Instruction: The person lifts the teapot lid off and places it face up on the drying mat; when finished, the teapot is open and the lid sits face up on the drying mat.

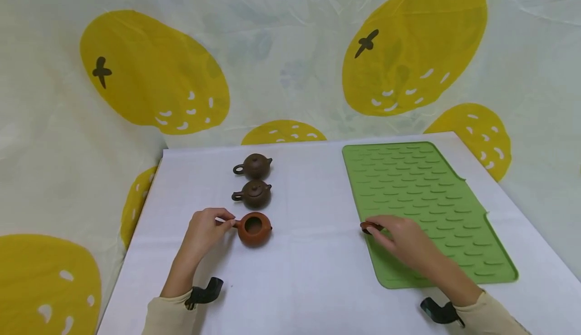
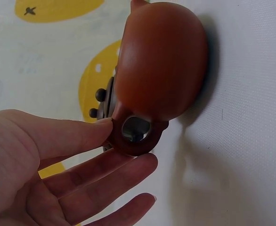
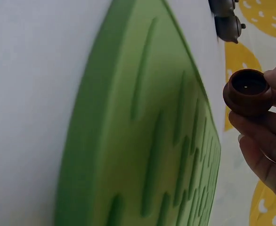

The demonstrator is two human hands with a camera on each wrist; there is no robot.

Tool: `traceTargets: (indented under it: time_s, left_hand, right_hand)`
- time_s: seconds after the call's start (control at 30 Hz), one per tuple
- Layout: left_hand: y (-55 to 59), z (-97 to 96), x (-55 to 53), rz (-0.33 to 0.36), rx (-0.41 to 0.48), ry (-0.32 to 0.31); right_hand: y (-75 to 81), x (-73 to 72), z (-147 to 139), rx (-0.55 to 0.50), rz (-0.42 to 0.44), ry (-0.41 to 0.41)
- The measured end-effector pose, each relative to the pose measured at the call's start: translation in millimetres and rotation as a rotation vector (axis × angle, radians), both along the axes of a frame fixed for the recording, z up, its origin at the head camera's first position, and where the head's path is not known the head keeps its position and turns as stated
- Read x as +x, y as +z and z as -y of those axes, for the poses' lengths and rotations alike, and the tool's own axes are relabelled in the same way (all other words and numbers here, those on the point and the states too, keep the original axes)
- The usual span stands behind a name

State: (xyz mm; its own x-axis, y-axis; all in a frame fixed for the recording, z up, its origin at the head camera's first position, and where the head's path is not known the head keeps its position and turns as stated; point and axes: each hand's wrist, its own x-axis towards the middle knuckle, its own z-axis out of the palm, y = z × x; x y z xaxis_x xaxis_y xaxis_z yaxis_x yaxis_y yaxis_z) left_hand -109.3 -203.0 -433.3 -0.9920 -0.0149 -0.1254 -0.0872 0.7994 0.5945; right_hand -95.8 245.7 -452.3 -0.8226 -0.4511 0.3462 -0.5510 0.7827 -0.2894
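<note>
A reddish-brown clay teapot (image 1: 254, 229) stands on the white cloth with its round mouth uncovered. My left hand (image 1: 208, 231) pinches its loop handle (image 2: 137, 149) between thumb and fingers, as the left wrist view also shows. Over the left edge of the green mat (image 1: 410, 193), my right hand (image 1: 404, 236) holds a small teapot lid (image 1: 371, 227) of similar colour. Seen from the right wrist, the lid (image 3: 249, 94) has its hollow underside showing, gripped at the rim by thumb and fingers; it is apart from the mat.
Behind the reddish pot, two dark brown lidded teapots (image 1: 256, 194) (image 1: 256, 166) stand in a row, handles to the left. White cloth (image 1: 308, 264) covers the table between pots and mat. A printed curtain (image 1: 286, 57) hangs behind the table.
</note>
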Motion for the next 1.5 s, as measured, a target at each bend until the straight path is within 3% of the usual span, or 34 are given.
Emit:
traceTargets:
  time_s: [0.13, 0.47, 0.93, 1.5]
  left_hand:
    - [0.8, 0.3, 1.2, -0.008, -0.003, -0.003]
    - [1.1, 0.1, 1.8, -0.016, 0.004, -0.002]
    - [-3.6, 1.6, 1.7, -0.018, 0.002, 0.0]
    - [-3.7, 1.3, 1.0, -0.04, 0.003, -0.006]
  right_hand:
    - [-2.3, 3.8, -10, 0.046, 0.102, -0.057]
    - [0.3, 13.5, -23, 0.043, 0.186, -0.129]
    - [-4.4, 16.9, -31, 0.087, 0.218, -0.149]
    - [-5.8, 7.5, -39, 0.064, 0.184, -0.131]
